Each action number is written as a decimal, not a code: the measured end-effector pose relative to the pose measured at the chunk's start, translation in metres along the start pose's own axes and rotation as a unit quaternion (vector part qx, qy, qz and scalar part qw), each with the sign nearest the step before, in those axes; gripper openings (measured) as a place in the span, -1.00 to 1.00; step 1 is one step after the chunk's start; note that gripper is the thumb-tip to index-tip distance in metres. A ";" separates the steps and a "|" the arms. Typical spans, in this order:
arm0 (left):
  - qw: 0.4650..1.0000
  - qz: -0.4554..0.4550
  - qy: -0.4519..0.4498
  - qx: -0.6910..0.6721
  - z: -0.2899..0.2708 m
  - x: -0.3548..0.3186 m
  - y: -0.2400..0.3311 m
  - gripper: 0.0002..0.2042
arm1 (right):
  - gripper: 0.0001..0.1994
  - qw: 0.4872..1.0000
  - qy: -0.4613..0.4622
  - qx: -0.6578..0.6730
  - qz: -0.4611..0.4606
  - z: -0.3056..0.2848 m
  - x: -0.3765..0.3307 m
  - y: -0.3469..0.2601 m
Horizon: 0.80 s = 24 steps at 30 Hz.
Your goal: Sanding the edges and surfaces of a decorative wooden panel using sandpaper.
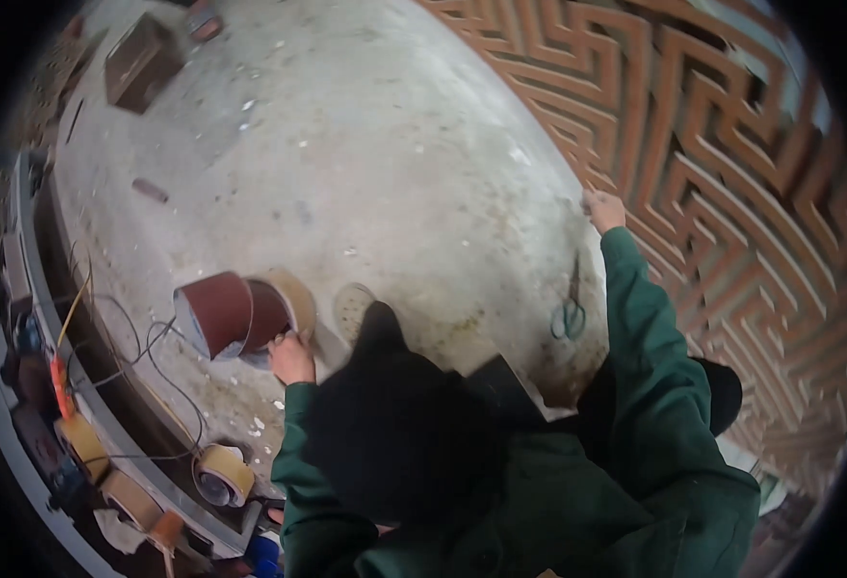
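Your dark-clothed knee (380, 328) rises at twelve o'clock, close in, with the pale shoe (352, 306) just beyond it, between your hands. At nine o'clock, a yellow-tan ring-shaped roll (235, 470) sits on the floor beside a long grey rail (192, 515); thin dark cables (154, 374) loop between there and the rolls ahead. Farther out along that side lie an orange-handled tool (60, 387) and more tan rolls (82, 443).

At between ten and eleven, your left hand (291, 357) has its fingers bent against the lower rim of a tan-sided roll with a dark red inside (300, 301). A dark red, wide cylindrical roll with a grey inside (219, 310) leans against it on the outer side. You cannot tell from this view how firmly the hand grips.

Toward one to two, teal-handled scissors (568, 320) lie on the floor, short of the panel. At one o'clock, your right hand (604, 210) is curled at the edge of a reddish-brown maze-patterned panel (654, 173); whether its fingertips pinch anything cannot be told.

Past the rolls, a small brown cylinder (151, 190) lies toward ten to eleven, and a dark brown box (144, 63) stands far off at eleven. The panel's edge slants away from one toward twelve; between it and the rail, pale floor (365, 154) gives broad open room ahead.
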<state>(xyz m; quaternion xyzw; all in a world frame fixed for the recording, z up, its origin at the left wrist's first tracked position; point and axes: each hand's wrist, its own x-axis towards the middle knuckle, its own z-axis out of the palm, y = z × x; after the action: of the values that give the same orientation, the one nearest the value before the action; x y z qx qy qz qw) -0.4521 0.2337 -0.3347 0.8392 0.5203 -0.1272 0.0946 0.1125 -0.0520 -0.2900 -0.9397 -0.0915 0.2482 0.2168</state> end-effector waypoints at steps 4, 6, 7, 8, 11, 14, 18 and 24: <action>0.994 0.048 -0.096 0.005 -0.007 -0.026 -0.011 -0.73 | -0.52 0.924 -0.144 -0.355 0.022 0.004 -0.047 0.141; 0.994 0.041 -0.098 -0.001 -0.020 -0.038 -0.013 -0.73 | -0.44 0.947 -0.096 -0.301 0.051 0.042 -0.081 0.184; 0.995 0.039 -0.094 -0.006 -0.029 -0.045 -0.013 -0.73 | -0.43 0.962 -0.084 -0.252 0.060 0.068 -0.101 0.196; 0.995 0.036 -0.091 -0.013 -0.039 -0.053 -0.013 -0.73 | -0.40 0.962 -0.098 -0.246 0.062 0.092 -0.124 0.206; 0.998 0.007 -0.051 -0.033 -0.076 -0.082 -0.018 -0.73 | -0.46 0.978 0.072 0.112 0.159 0.148 -0.181 0.219; 0.996 -0.042 0.006 -0.083 -0.108 -0.110 -0.025 -0.73 | -0.49 0.988 0.096 -0.088 0.079 0.152 -0.180 0.242; 0.941 -0.150 0.139 -0.268 -0.130 -0.122 -0.035 -0.72 | -0.53 0.987 -0.014 -0.150 0.062 0.151 -0.141 0.273; 0.870 -0.183 0.289 -0.354 -0.130 -0.092 -0.051 -0.65 | -0.44 0.936 -0.019 -0.352 0.002 0.153 -0.124 0.245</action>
<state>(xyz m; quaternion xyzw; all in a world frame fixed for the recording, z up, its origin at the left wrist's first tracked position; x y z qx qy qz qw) -0.5218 0.2160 -0.1834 0.6382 0.6789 0.2988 0.2062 -0.0554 -0.2493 -0.4675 -0.9514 -0.1746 0.2182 -0.1298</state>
